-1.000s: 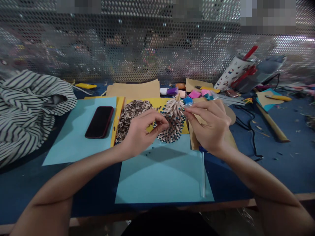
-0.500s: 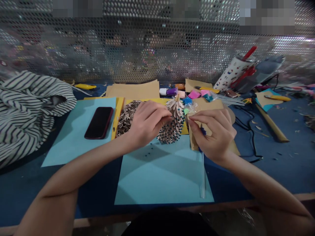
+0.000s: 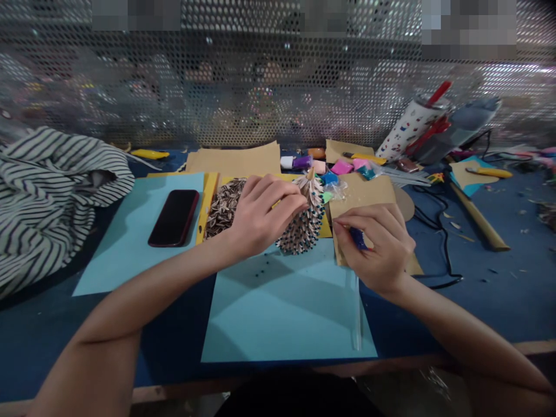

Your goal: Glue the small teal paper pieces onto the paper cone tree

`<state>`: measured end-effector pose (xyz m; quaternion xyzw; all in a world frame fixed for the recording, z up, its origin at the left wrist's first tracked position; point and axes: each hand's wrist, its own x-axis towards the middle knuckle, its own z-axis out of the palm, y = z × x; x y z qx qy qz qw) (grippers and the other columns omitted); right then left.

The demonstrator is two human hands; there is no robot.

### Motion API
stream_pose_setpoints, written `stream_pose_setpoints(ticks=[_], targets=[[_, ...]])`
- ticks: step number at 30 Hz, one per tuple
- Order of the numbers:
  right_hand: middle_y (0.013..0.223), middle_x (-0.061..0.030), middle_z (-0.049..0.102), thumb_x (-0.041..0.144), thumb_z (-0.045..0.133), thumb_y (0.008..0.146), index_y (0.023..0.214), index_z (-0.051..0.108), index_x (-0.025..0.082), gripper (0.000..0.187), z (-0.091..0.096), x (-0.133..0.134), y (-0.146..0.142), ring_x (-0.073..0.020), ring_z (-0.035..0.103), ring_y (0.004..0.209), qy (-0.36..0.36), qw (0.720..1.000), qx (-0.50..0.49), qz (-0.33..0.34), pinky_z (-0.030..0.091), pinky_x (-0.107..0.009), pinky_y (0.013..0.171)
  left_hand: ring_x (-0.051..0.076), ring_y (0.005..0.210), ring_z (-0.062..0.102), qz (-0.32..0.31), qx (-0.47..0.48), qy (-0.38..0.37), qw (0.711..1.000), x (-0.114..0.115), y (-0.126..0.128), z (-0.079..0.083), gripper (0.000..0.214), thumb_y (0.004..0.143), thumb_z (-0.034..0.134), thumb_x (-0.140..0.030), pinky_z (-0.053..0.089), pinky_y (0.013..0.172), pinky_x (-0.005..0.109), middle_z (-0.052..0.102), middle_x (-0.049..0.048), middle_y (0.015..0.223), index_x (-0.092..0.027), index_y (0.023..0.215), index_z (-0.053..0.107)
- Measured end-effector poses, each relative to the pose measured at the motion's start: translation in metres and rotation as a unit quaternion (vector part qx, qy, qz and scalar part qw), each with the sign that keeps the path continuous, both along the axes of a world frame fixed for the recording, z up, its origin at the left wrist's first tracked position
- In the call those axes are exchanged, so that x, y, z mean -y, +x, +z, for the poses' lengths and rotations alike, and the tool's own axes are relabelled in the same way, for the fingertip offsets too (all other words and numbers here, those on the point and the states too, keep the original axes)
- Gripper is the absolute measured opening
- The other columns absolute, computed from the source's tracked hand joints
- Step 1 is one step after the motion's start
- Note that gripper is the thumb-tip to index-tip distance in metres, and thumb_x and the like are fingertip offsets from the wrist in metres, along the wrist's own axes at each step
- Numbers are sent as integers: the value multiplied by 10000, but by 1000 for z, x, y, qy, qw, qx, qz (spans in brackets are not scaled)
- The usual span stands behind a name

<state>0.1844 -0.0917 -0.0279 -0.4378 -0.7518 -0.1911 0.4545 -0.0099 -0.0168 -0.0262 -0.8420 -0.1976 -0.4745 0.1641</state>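
One clear tube [image 3: 357, 315] lies at five o'clock from the single upright cone [image 3: 301, 237], on one of two blue sheets [image 3: 278, 327]. The left hand [image 3: 264, 217], at nine, hides part of the cone and one seed pile [image 3: 223, 211]; the right hand [image 3: 377, 246] is at three. Both pinch thumb to finger; I cannot tell whether on anything. One phone [image 3: 174, 218] is at nine, one tumbler [image 3: 406, 130] at two.

Left hand [image 3: 263, 217] pinched in front of spiky blue-tipped cone [image 3: 306, 229], right hand [image 3: 380, 243] pinched over tan sheet [image 3: 369, 191], phone [image 3: 174, 218] off left.
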Motion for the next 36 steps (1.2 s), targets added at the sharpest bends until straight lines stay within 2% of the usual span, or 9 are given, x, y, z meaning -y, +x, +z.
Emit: stream_pose_setpoints(ticks=[6,18,26,29,36], targets=[[745,-26,693,116,661,790,798,633,246,134,-2,1,0,-191,643,684,2,1000,-3,2,516,-356,615,135,749,584,8,4,12,1000,1,1,1,42,899,601,-198,384,696,294,678,1,829,-209,867,575],[759,-18,690,109,662,785,808,631,242,139,-5,0,0,-178,637,696,-5,1000,-7,6,506,-351,633,121,788,638,30,3,-22,999,0,3,3,81,919,575,-217,419,721,281,684,-7,857,-208,841,590],[760,-31,684,98,666,778,810,623,227,140,-7,0,1,-182,624,700,-6,1000,-6,8,502,-349,635,123,810,629,5,15,-41,999,0,0,2,55,913,588,-228,427,721,278,676,0,870,-208,866,610],[761,-21,687,108,665,781,802,624,235,135,-7,0,0,-176,630,702,-9,1000,-3,4,505,-344,638,138,804,618,23,19,-49,998,4,-2,2,81,904,601,-273,429,720,287,663,13,857,-207,858,613],[761,-13,683,108,675,775,803,623,240,144,-7,0,0,-176,634,705,-12,1000,-2,-2,510,-344,646,162,720,535,63,23,-46,997,14,3,4,107,871,595,-243,368,693,328,598,11,751,-203,773,578]])
